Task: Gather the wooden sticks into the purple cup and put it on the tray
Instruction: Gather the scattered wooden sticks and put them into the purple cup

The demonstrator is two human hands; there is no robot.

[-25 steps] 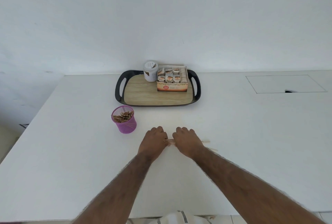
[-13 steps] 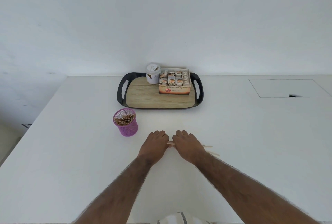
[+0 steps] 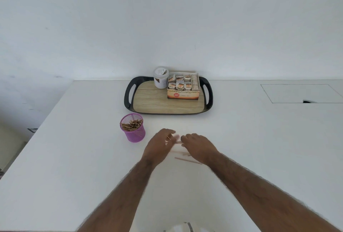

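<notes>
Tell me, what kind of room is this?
Probably an office break area or tea corner, though that is a guess. A tray on a plain white table against a bare wall carries a box of tea bags and a white jar, with stir sticks in a purple cup.

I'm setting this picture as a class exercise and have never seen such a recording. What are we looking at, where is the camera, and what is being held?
No machine here: a person's two bare hands, filmed by a wide-angle camera on their head, looking down at a white table. The left hand and right hand pinch a small bundle of wooden sticks between them; loose sticks lie just below. A purple mesh cup, partly filled, stands to the left. Behind, a tray carries a jar and a tea box.
</notes>
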